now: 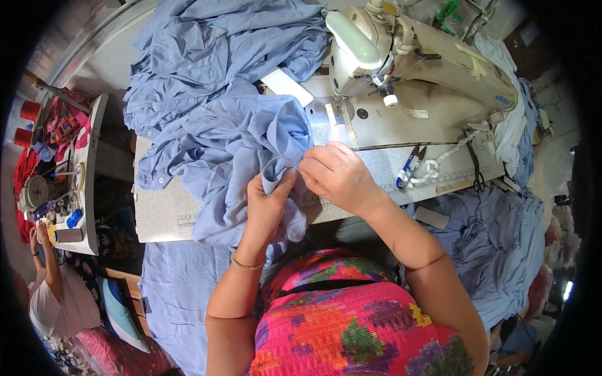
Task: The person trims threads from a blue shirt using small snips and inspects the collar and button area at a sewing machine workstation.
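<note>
A light blue garment [241, 141] lies bunched on the sewing table [164, 213] in front of me. My left hand [268, 203] pinches a fold of this blue cloth from below. My right hand [338, 175] grips the same fold from the right, fingers closed on the fabric, close to the left hand. The cream sewing machine [414, 69] stands just beyond, its needle area [345, 116] a short way above my hands.
More blue shirts [213, 44] are piled at the back left. Blue thread snips [407, 166] and a white cord lie right of my hands. Blue cloth [495, 238] hangs off the right side. A side shelf [88, 169] with spools is left; another person [53, 288] sits lower left.
</note>
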Demonstrator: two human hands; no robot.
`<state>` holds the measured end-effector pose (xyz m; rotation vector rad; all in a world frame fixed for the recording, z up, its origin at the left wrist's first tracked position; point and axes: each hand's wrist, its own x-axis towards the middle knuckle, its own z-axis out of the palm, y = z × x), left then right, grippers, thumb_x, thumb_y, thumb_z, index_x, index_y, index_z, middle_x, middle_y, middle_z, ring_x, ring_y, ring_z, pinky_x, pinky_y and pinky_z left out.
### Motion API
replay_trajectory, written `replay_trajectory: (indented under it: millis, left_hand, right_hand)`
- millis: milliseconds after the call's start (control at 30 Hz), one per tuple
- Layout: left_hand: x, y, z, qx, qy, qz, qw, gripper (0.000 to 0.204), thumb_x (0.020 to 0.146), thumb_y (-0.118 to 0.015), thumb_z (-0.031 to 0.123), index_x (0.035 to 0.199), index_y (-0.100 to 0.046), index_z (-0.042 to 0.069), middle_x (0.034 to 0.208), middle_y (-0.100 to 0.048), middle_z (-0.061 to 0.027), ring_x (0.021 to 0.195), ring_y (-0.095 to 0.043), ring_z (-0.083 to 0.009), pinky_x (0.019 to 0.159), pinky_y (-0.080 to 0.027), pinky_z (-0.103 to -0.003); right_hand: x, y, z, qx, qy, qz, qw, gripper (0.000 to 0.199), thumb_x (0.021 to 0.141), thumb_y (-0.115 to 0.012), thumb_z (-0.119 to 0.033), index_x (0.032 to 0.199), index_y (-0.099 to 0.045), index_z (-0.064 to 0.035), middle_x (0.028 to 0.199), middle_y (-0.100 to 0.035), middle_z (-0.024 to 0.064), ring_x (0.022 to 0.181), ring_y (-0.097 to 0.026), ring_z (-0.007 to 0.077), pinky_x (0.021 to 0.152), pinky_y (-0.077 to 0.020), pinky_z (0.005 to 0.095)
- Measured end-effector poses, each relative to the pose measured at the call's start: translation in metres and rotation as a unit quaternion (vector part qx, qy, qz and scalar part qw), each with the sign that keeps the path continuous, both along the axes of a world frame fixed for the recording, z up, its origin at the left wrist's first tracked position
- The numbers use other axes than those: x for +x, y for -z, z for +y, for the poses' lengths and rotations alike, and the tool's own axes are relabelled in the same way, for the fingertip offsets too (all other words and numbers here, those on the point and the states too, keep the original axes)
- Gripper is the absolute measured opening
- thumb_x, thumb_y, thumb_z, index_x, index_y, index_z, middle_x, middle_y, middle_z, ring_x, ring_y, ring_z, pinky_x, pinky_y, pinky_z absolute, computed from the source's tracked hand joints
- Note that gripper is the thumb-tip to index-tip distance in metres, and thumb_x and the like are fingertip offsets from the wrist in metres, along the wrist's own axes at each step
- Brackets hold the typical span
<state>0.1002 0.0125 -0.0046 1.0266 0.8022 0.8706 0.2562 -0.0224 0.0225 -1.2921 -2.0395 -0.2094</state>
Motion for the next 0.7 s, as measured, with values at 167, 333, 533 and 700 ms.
replay_trajectory:
  millis: [167, 333, 533, 700]
  left_hand:
    - [-0.001, 0.003, 0.001, -0.001, -0.026, -0.022, 0.999, 0.005, 0.084, -0.062, 0.01, 0.083, -0.064, 0.005, 0.076, -0.059, 0.0047, 0.068, -0.049, -0.0034, 0.061, -0.04, -0.02]
    - [0.0, -0.001, 0.002, -0.04, -0.024, -0.06, 0.997, 0.004, 0.084, -0.063, 0.009, 0.086, -0.064, 0.005, 0.08, -0.06, 0.0042, 0.072, -0.05, -0.0039, 0.066, -0.04, -0.02]
    - [-0.003, 0.004, 0.003, -0.019, -0.006, -0.048, 0.999, 0.008, 0.084, -0.063, 0.009, 0.091, -0.063, 0.005, 0.082, -0.06, 0.0039, 0.074, -0.051, -0.0042, 0.067, -0.041, -0.02]
    - [-0.004, 0.004, 0.003, -0.005, 0.021, -0.045, 0.999, 0.008, 0.085, -0.062, 0.01, 0.09, -0.062, 0.005, 0.08, -0.057, 0.005, 0.074, -0.049, -0.0036, 0.065, -0.04, -0.02]
  right_hand:
    - [0.011, 0.007, -0.001, -0.024, 0.099, 0.073, 0.992, 0.013, 0.072, -0.059, -0.006, 0.084, -0.054, -0.0035, 0.083, -0.055, 0.0107, 0.073, -0.055, 0.0281, 0.068, -0.0452, 0.0364]
    - [0.031, 0.014, -0.001, -0.1, 0.18, 0.172, 0.963, 0.014, 0.074, -0.056, -0.003, 0.088, -0.053, -0.0021, 0.082, -0.056, 0.0125, 0.073, -0.057, 0.0295, 0.068, -0.0447, 0.0391]
    - [0.002, -0.006, 0.003, -0.079, 0.002, 0.202, 0.976, 0.01, 0.075, -0.064, -0.014, 0.083, -0.062, -0.0067, 0.083, -0.06, 0.0039, 0.072, -0.057, 0.0228, 0.069, -0.0425, 0.0334]
    - [-0.003, -0.011, 0.01, -0.026, -0.018, 0.123, 0.992, 0.01, 0.076, -0.064, -0.014, 0.084, -0.062, -0.0081, 0.083, -0.06, 0.0021, 0.075, -0.057, 0.0215, 0.07, -0.0422, 0.0331]
